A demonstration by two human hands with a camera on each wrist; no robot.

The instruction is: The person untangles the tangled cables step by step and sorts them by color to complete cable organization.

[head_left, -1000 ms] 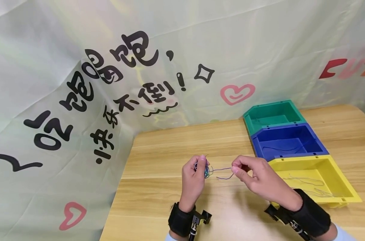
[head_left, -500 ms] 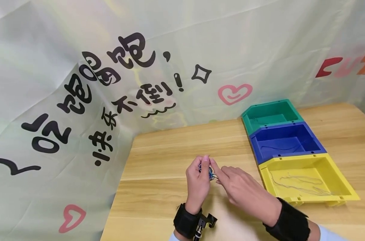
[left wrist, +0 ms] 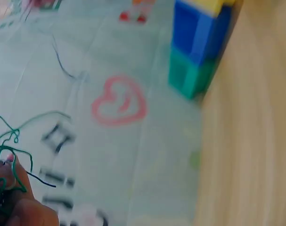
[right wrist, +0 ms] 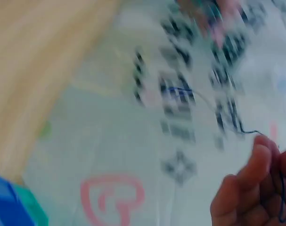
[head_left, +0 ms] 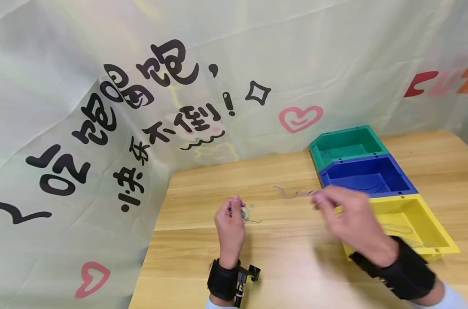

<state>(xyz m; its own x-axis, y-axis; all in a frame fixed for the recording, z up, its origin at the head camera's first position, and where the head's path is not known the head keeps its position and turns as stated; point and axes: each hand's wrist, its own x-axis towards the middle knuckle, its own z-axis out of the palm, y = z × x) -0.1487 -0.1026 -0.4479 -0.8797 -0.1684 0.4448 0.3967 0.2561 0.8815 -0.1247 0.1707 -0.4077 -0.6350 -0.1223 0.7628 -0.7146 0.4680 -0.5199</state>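
Observation:
In the head view my left hand point(head_left: 230, 229) pinches a small tangle of green and dark blue threads point(head_left: 246, 213) above the table. Loose green ends point(left wrist: 44, 114) stick out of the bunch in the left wrist view. To the right, my right hand point(head_left: 347, 219), blurred by motion, pinches a single blue thread point(head_left: 296, 194) whose free end trails leftward, apart from the tangle. The right wrist view has this blue thread point(right wrist: 249, 132) leaving the fingertips, with a loop of it near the palm. Part of the yellow bin point(head_left: 419, 219) is behind my right hand.
Three bins stand in a row on the right of the wooden table point(head_left: 288, 257): green point(head_left: 350, 140) at the back, blue point(head_left: 373, 167) in the middle, yellow in front. Pale threads point(head_left: 396, 228) lie in the yellow one. A printed cloth point(head_left: 234, 51) hangs behind.
My right hand met the left at the tangle, then pulled away to the right with the blue thread, now separate. My left hand moved slightly left, still gripping the tangle.

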